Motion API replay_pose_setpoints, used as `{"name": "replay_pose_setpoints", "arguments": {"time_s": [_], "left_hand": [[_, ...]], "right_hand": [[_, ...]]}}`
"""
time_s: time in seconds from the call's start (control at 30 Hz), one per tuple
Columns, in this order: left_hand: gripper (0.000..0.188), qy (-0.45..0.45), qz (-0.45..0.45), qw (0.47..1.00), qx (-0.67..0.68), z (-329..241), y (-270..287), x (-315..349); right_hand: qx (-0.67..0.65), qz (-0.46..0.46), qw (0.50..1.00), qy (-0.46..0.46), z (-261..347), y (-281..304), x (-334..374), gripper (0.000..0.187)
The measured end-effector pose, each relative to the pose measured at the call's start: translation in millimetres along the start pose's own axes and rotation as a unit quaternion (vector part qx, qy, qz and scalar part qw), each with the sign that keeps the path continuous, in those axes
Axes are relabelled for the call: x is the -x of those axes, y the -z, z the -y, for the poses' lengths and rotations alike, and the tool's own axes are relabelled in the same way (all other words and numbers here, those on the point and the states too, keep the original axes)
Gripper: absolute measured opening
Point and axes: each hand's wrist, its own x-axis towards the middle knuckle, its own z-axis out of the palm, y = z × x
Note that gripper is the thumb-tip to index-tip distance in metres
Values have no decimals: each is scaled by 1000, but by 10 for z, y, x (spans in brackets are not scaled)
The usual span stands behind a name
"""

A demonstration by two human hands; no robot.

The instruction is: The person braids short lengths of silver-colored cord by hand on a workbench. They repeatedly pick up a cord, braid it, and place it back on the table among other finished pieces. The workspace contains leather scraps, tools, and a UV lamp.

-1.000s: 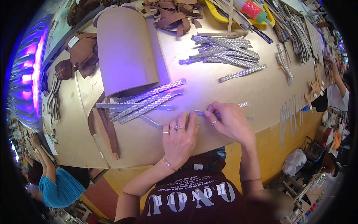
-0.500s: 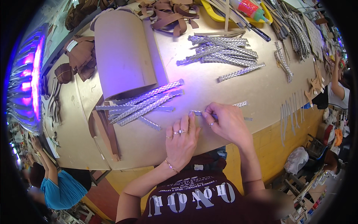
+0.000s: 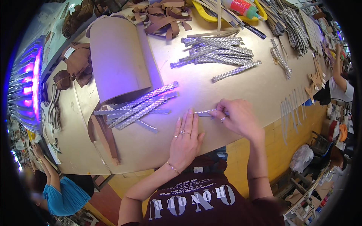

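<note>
A narrow silver braided strip [image 3: 205, 112] lies along the table between my hands. My left hand [image 3: 186, 137] rests with its fingers stretched out, and the fingertips press on the strip's left end. My right hand [image 3: 240, 119] pinches the strip further right, thumb and fingers closed on it; the part under this hand is hidden. To the left of my hands, several silver braided strips [image 3: 141, 107] lie crossed in a loose bunch. Beyond them all, a larger heap of similar braided strips [image 3: 217, 51] lies on the table, one strip [image 3: 236, 71] a little apart.
A large curved brown sheet [image 3: 118, 60] stands left of the heap. Brown straps [image 3: 166, 17] and a yellow tray [image 3: 205, 15] with a red-and-green bottle [image 3: 241, 8] are at the back. Thin grey strips [image 3: 292, 105] hang over the right edge. Another person in blue [image 3: 64, 194] is at the left.
My right hand has slid right, and more of the strip shows between my hands. My left fingers now lie straighter and flatter. The whole view has shifted slightly.
</note>
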Motion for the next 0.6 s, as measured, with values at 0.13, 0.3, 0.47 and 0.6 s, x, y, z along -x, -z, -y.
{"name": "replay_pose_setpoints", "arguments": {"time_s": [0.13, 0.3, 0.47, 0.6], "left_hand": [[63, 9, -4, 1000, 8, -40, 15, -14], [63, 11, 2, 999, -34, -89, 23, -34], [63, 16, 7, 998, -54, -127, 6, -39], [63, 26, 11, 998, -56, -168, -14, -43]], "right_hand": [[-68, 15, 997, 36, -158, 79, 17, 27], [-56, 3, 998, 31, -177, 39, 16, 25], [-52, 8, 998, 29, -178, 31, 2, 24], [-54, 4, 998, 27, -173, 18, -1, 23]]}}
